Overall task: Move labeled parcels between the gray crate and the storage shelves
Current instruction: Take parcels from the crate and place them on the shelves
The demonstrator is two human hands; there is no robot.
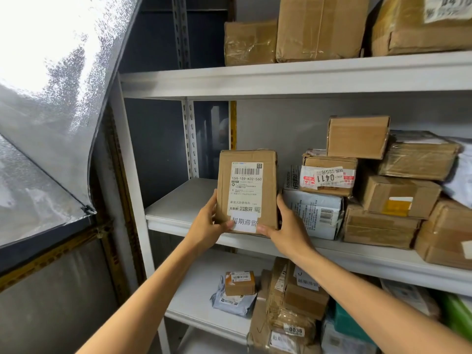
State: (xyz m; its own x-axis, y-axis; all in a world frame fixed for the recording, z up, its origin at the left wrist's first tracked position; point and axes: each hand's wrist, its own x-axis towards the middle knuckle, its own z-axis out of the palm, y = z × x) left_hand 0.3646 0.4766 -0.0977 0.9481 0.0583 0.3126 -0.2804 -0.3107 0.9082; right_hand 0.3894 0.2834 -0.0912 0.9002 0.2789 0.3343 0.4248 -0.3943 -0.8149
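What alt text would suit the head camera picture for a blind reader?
A left hand and a right hand hold an upright labeled cardboard parcel at the front edge of the middle shelf, left of a pile of other parcels. More parcels sit on the shelf above and the shelf below.

Both bare forearms reach forward, hands level.
Left hand [207, 221] and right hand [288, 231] grip the lower corners of a brown cardboard parcel with a white label [246, 190], thumbs on its front.
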